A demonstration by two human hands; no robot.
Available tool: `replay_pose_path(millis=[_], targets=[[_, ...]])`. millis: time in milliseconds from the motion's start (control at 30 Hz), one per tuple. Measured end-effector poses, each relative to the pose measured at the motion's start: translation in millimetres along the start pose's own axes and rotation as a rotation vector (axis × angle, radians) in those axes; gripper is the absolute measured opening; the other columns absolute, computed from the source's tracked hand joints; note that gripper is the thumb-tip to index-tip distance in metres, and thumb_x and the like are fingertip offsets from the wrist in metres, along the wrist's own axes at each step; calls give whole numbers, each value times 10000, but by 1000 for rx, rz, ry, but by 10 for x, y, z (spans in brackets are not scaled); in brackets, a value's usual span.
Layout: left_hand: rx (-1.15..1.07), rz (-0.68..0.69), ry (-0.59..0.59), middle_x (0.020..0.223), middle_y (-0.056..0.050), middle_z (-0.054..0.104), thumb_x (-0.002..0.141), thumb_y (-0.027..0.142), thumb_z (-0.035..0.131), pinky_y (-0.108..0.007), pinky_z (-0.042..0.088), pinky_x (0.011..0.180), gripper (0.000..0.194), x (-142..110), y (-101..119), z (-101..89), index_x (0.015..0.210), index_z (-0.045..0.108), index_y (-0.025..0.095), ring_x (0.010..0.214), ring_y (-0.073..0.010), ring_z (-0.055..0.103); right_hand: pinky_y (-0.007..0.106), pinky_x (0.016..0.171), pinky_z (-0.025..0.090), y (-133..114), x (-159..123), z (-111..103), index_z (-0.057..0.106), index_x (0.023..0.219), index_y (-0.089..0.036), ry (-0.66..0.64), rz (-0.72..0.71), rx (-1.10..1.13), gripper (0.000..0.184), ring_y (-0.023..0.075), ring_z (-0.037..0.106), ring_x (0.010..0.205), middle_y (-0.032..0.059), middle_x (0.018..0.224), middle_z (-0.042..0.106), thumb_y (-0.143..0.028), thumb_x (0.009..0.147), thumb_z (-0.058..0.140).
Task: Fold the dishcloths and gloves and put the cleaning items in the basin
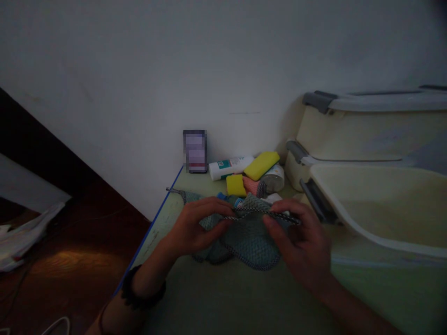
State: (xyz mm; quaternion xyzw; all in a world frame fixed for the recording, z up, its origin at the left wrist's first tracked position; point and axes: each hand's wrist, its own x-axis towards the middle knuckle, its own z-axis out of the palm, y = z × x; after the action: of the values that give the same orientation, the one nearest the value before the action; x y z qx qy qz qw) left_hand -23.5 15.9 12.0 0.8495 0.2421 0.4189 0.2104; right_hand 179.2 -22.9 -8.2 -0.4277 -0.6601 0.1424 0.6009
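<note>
Left hand: my left hand pinches the black-and-white edging of the green cloth between thumb and fingers.
Right hand: my right hand pinches the same edging farther right, thumb below and fingers above.
Green cloth: between my hands, just above or against the tabletop, I can't tell which; its rounded lower edge hangs toward me. More green fabric with a loop lies to the left; I can't tell if it is a separate piece.
White bottle: the white bottle lies on its side by the wall. Its teal label carries a small pale square and print too small for me to read.
Phone: the phone leans upright on the wall left of the bottle; its screen is pixelated, its writing unreadable.
Sponges: a large yellow sponge rests tilted against the clear container; a small yellow sponge is beside the pink cloth.
Blue item: partly hidden behind my cloth, its markings blurred.
Bins: an open cream bin with a dark grey handle stands at right, others behind it; I can read no brand.
</note>
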Motion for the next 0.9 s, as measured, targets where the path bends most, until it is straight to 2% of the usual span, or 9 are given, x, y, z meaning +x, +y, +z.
replay_pose_path(millis=[133,200,400,500,567,633,700,800,900], targets=[[-122,-96,98,793,-83,693,859,168,484,-266,523,668,184,32,-39,-29,778,647,142,739,-153,653,274,676,469,-1,66,21,581,907,-267,-9,90,17,114,141,585,771,-21,837,613,-221,805,605],[-144,-129,146,791,-76,692,855,187,501,-256,519,655,189,104,-52,-99,749,651,149,722,-145,644,290,686,477,-41,178,30,594,917,-267,-36,127,52,97,149,601,778,-14,857,637,-249,821,588],[-172,-117,202,770,-36,683,780,161,622,-228,508,688,60,541,57,-522,750,674,167,747,-131,625,262,693,464,-334,786,12,629,867,-262,29,44,100,59,129,595,755,-33,814,654,-270,820,594],[-278,-146,391,703,6,655,768,167,651,-152,478,567,23,682,130,-634,785,660,180,637,-82,592,233,624,445,-456,1060,29,628,850,-250,38,64,100,62,115,572,702,-36,779,640,-293,816,598],[-339,-136,456,743,16,649,799,224,629,-137,474,584,45,710,134,-638,834,648,202,662,-70,589,226,608,443,-470,1173,61,621,850,-245,-1,103,101,79,110,566,683,-37,768,635,-311,816,594],[-414,-110,349,821,17,644,753,307,680,-170,496,651,261,714,99,-617,995,605,241,742,-95,606,226,639,449,-428,1232,103,614,847,-245,-18,144,87,91,115,575,721,-35,780,637,-326,824,581],[-351,-161,224,855,23,638,660,260,766,-193,498,722,452,720,39,-602,1067,568,261,786,-107,607,229,657,453,-357,1258,145,611,855,-250,-44,194,60,111,121,583,751,-30,805,644,-348,833,564],[-192,-278,109,852,9,650,676,197,753,-194,491,728,333,747,-79,-612,979,615,221,779,-108,611,234,659,459,-250,1276,199,612,868,-261,-112,230,9,135,128,591,762,-25,842,652,-375,837,546],[-132,-339,97,806,-12,661,716,245,717,-214,484,659,202,758,-212,-637,894,645,180,725,-123,606,232,622,469,-156,1289,268,607,854,-258,-152,278,-16,166,134,598,726,-21,819,651,-405,832,534]])
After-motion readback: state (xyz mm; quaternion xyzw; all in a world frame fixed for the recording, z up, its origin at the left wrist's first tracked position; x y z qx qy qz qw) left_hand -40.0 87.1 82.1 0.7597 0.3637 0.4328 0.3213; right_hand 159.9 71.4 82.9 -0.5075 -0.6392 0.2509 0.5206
